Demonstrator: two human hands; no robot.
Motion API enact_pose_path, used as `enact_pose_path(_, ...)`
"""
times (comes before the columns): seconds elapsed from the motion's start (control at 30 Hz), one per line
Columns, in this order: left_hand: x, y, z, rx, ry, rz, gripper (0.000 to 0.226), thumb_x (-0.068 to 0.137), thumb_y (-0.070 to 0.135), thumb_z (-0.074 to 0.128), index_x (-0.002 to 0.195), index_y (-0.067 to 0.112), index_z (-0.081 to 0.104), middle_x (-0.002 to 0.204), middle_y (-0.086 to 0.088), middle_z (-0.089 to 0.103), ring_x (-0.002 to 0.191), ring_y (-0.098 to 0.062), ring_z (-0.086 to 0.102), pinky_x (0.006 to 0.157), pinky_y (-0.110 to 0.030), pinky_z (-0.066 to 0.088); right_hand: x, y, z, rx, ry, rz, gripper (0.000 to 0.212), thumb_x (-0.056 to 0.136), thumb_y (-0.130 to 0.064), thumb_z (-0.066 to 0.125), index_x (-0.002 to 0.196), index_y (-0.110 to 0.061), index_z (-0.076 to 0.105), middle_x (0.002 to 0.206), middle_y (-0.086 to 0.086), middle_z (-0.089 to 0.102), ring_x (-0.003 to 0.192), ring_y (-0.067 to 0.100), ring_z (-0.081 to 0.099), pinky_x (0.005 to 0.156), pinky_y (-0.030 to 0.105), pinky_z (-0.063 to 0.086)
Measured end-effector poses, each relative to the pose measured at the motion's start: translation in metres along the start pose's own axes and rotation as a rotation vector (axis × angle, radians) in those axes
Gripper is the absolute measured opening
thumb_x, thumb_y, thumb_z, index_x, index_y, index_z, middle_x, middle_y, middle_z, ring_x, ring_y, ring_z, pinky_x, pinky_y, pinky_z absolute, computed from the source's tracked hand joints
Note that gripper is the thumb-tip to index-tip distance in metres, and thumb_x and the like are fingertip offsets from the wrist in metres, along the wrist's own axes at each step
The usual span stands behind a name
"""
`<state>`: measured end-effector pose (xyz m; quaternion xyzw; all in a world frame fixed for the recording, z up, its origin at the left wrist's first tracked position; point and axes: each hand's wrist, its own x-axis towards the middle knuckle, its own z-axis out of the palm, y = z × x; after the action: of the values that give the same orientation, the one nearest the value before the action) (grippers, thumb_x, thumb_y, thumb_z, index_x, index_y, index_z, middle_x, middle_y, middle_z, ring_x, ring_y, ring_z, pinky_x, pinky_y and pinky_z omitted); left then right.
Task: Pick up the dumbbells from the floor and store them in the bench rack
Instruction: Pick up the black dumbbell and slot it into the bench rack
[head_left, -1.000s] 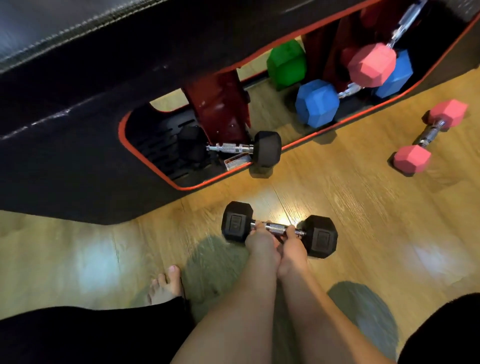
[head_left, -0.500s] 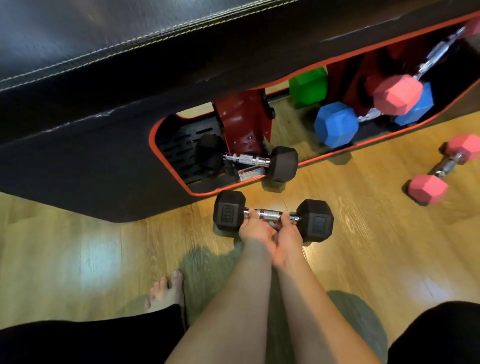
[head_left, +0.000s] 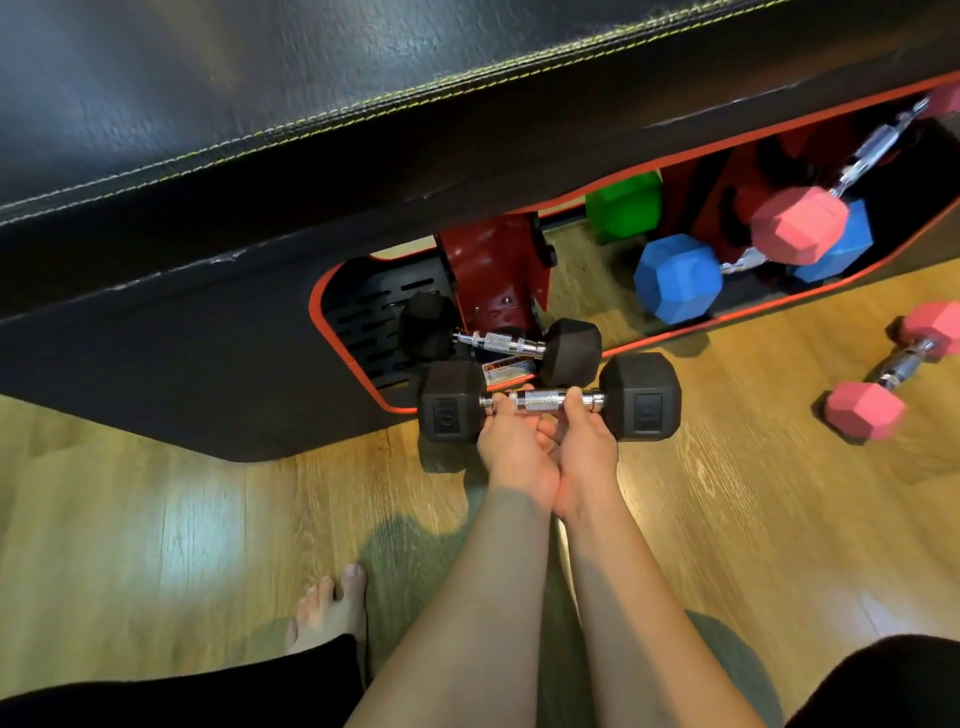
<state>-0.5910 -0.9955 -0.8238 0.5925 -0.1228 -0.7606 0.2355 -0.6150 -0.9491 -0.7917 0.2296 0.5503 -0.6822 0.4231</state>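
- A shiny wooden floor (head_left: 753, 499) fills the bottom of the frame, and a big black padded bench (head_left: 218, 171) with a red-edged rack opening (head_left: 332, 291) fills the top.
- In the middle, the left hand (head_left: 511, 449) and right hand (head_left: 587, 441) both wrap round the metal bar of a black six-sided rubber dumbbell (head_left: 549, 402), held just in front of the opening.
- Already in the rack: another black dumbbell (head_left: 571, 351), a blue dumbbell (head_left: 678, 278), a pink one (head_left: 797, 223) and a green block (head_left: 621, 205).
- Still to do: this black one, then the pink dumbbell (head_left: 893, 371) on the floor at the right edge.

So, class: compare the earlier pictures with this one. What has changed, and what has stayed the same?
Both hands, left and right, kept their grip on the black dumbbell and carried it from the floor up toward the bench rack. The other black dumbbell in the rack and the pink dumbbell on the floor stayed put.
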Motion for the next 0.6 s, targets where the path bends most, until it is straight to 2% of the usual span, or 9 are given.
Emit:
enact_pose_path(0.17, -0.015, 0.018, 0.02, -0.083, -0.093, 0.105, 0.047, 0.101, 0.039, 0.047, 0.117, -0.001, 0.066, 0.086, -0.015, 0.068, 0.072, -0.025, 0.061, 0.064, -0.034, 0.049, -0.006, -0.023, 0.016, 0.027, -0.102, -0.116, 0.025, 0.099, -0.032, 0.055, 0.097, -0.009, 0.065, 0.074, 0.004, 0.075, 0.065, 0.014, 0.073, 0.057, 0.027, 0.056)
enact_pose_path(0.27, -0.028, 0.033, 0.034, -0.138, -0.156, 0.164, 0.043, 0.102, 0.036, 0.046, 0.121, 0.0, 0.063, 0.108, -0.015, 0.073, 0.088, -0.029, 0.068, 0.078, -0.037, 0.054, -0.011, -0.038, 0.027, 0.027, -0.154, -0.185, 0.024, 0.099, -0.03, 0.055, 0.094, -0.009, 0.064, 0.07, 0.002, 0.074, 0.061, 0.011, 0.071, 0.056, 0.026, 0.055)
enact_pose_path(0.33, -0.035, 0.042, 0.041, -0.169, -0.184, 0.184, 0.042, 0.102, 0.035, 0.047, 0.121, 0.001, 0.061, 0.114, -0.016, 0.072, 0.095, -0.031, 0.07, 0.081, -0.037, 0.056, -0.014, -0.046, 0.035, 0.029, -0.191, -0.207, 0.024, 0.1, -0.03, 0.054, 0.096, -0.008, 0.064, 0.069, 0.002, 0.073, 0.059, 0.01, 0.07, 0.054, 0.024, 0.056)
enact_pose_path(0.4, -0.039, 0.048, 0.045, -0.17, -0.194, 0.202, 0.042, 0.103, 0.035, 0.046, 0.118, 0.0, 0.063, 0.106, -0.015, 0.073, 0.088, -0.029, 0.071, 0.077, -0.036, 0.057, -0.018, -0.055, 0.04, 0.0, -0.213, -0.22, 0.027, 0.099, -0.031, 0.055, 0.101, -0.007, 0.065, 0.071, 0.003, 0.074, 0.059, 0.011, 0.07, 0.053, 0.023, 0.055)
enact_pose_path(0.53, -0.041, 0.054, 0.051, -0.196, -0.177, 0.203, 0.043, 0.102, 0.036, 0.047, 0.119, -0.002, 0.061, 0.076, -0.01, 0.065, 0.063, -0.018, 0.06, 0.057, -0.028, 0.049, -0.022, -0.065, 0.047, -0.04, -0.231, -0.212, 0.026, 0.097, -0.032, 0.058, 0.102, -0.007, 0.066, 0.074, 0.006, 0.072, 0.057, 0.012, 0.068, 0.051, 0.024, 0.054)
enact_pose_path(0.6, -0.04, 0.058, 0.052, -0.196, -0.158, 0.214, 0.045, 0.102, 0.037, 0.048, 0.121, -0.001, 0.06, 0.074, -0.01, 0.061, 0.061, -0.017, 0.055, 0.055, -0.027, 0.045, -0.023, -0.066, 0.051, -0.05, -0.243, -0.203, 0.023, 0.097, -0.032, 0.059, 0.096, -0.01, 0.066, 0.075, 0.007, 0.072, 0.06, 0.013, 0.069, 0.054, 0.026, 0.056)
